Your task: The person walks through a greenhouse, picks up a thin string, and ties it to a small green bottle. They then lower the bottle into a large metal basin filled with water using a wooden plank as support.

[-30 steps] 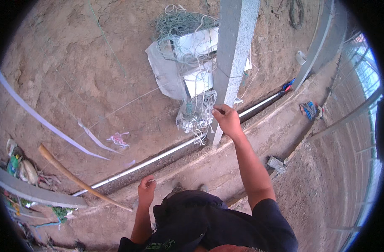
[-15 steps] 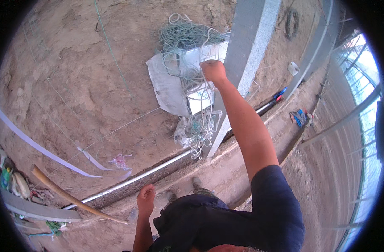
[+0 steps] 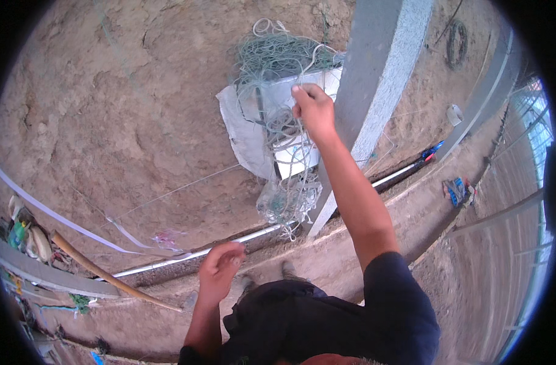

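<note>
My right hand [image 3: 315, 111] is closed in a pinch on a pale rope [image 3: 301, 78], with its arm stretched forward. The rope runs from a tangled heap of green twine [image 3: 272, 58] down past the hand to loose loops. Beneath the twine lie a white panel [image 3: 290, 159] and a crumpled white sack [image 3: 244, 131], beside a grey concrete post [image 3: 375, 79]. Clear plastic wrap [image 3: 272, 204] hangs at the lower end with more cord tangled in it. My left hand [image 3: 222, 271] is held low before my body, fingers loosely bent and apart, with nothing visible in it.
A white pipe [image 3: 168, 263] runs along a narrow trench ahead of my feet. At the left are a curved wooden handle [image 3: 107, 277], a pale strip [image 3: 52, 210] and a concrete beam [image 3: 52, 283]. A thin cord [image 3: 180, 190] stretches across the dirt. A second post [image 3: 472, 115] stands right.
My left hand has risen and moved slightly right, its fingers spreading a little. My right hand remains on the rope, with its wrist turned slightly. The view has shifted.
</note>
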`<state>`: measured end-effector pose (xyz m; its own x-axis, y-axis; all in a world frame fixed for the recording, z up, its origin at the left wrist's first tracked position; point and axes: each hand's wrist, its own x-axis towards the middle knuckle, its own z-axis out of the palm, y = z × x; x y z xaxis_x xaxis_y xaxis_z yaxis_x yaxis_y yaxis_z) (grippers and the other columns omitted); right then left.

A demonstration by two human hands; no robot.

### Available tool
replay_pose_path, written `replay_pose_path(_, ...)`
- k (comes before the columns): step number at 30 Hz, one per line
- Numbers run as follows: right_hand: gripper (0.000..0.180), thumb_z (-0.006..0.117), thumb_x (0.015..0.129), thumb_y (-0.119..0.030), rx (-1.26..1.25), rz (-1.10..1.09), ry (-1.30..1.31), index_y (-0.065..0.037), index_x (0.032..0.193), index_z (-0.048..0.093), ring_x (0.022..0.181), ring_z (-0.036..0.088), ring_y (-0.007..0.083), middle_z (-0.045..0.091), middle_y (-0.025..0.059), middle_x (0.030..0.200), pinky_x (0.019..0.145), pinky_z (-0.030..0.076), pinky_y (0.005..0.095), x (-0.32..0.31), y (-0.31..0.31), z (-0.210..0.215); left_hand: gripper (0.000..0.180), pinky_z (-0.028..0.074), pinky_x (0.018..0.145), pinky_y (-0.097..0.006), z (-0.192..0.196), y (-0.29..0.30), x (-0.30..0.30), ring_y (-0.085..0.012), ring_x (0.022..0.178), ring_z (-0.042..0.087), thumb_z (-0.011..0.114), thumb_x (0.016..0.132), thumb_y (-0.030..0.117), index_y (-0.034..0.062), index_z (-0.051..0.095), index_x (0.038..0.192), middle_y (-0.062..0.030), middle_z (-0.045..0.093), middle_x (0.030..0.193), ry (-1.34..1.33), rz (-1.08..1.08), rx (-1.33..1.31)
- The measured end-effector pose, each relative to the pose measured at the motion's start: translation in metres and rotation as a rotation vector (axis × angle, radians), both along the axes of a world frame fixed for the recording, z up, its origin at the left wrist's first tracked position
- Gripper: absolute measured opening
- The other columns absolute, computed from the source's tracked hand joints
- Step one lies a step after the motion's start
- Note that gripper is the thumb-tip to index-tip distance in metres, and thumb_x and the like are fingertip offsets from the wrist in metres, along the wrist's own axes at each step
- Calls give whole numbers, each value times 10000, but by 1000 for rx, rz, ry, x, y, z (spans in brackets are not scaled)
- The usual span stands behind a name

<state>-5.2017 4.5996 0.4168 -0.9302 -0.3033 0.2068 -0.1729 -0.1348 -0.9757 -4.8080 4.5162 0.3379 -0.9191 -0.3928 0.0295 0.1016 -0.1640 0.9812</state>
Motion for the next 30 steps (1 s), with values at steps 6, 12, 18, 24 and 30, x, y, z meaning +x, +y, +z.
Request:
replay_pose_path(6, 254, 613, 990, -238, -43, 291, 330, 8, 944, 653, 742, 597, 101, 677, 75, 916, 668, 505, 266, 123, 89, -6, 575, 460, 1000, -407, 30, 33, -133, -249, 1191, 580, 562, 1000, 355, 29, 418, 1452, -144, 524, 1418, 62, -322, 168)
replay_pose_path(12, 214, 579, 1011, -189, -20, 457, 50, -1, 913, 612, 688, 613, 126, 656, 80, 792, 635, 510, 277, 172, 165, -32, 472, 532, 874, -389, 46, 60, -217, -233, 1019, 659, 566, 1000, 372, 75, 520, 1364, -79, 689, 1112, -2, -436, 751)
replay_pose_path(18, 177, 611, 969, -131, -131, 244, -192, -25, 828, 600, 557, 578, 124, 591, 54, 674, 522, 487, 289, 183, 256, -71, 213, 461, 539, -269, 7, 20, -256, -103, 627, 570, 632, 959, 224, 117, 620, 1143, 49, 611, 715, -77, -302, 1156)
replay_pose_path(24, 177, 614, 940, -162, -324, -249, -411, -81, 791, 564, 436, 388, 98, 445, -18, 592, 455, 431, 294, 168, 389, -112, 233, 400, 562, -280, 4, 15, -271, -98, 588, 477, 632, 927, 143, 124, 582, 1153, 42, 523, 709, -85, -120, 856)
replay_pose_path(30, 215, 621, 972, -238, -499, -504, -562, -127, 806, 540, 464, 324, 66, 355, -71, 582, 465, 359, 252, 159, 492, -152, 227, 557, 744, -372, 2, 14, -267, -132, 706, 581, 583, 974, 168, 72, 579, 1180, 11, 601, 804, 35, -296, 840)
